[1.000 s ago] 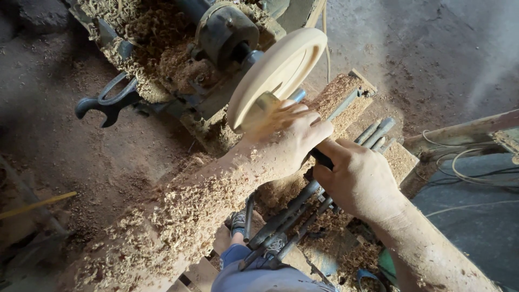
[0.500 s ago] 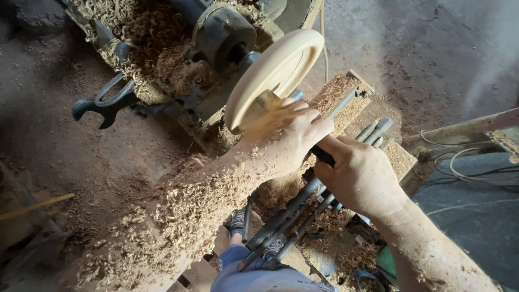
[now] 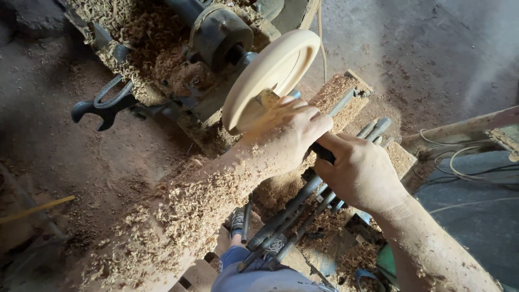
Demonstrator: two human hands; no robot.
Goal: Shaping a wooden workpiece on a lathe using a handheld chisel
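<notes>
Seemingly light but rigid, a pale wooden disc [image 3: 273, 75] sits mounted on the lathe [image 3: 216, 38]; left hand [image 3: 289, 135] and right hand [image 3: 362, 173] clamp a dark chisel handle [image 3: 323, 154] at its rim.

The round turned wooden disc [image 3: 270, 75] is pale cream, with a faint ring groove. At its 10 o'clock, the metal lathe head [image 3: 219, 35] is dull grey-brown. Tan and golden wood shavings [image 3: 178, 216] speckle the left forearm at 7 o'clock. The open-ended spanner [image 3: 102, 105] at 9 o'clock is dark grey. The steel turning tools [image 3: 303, 211] at 5 o'clock are blue-grey. The dirt floor [image 3: 54, 157] is reddish brown.
</notes>
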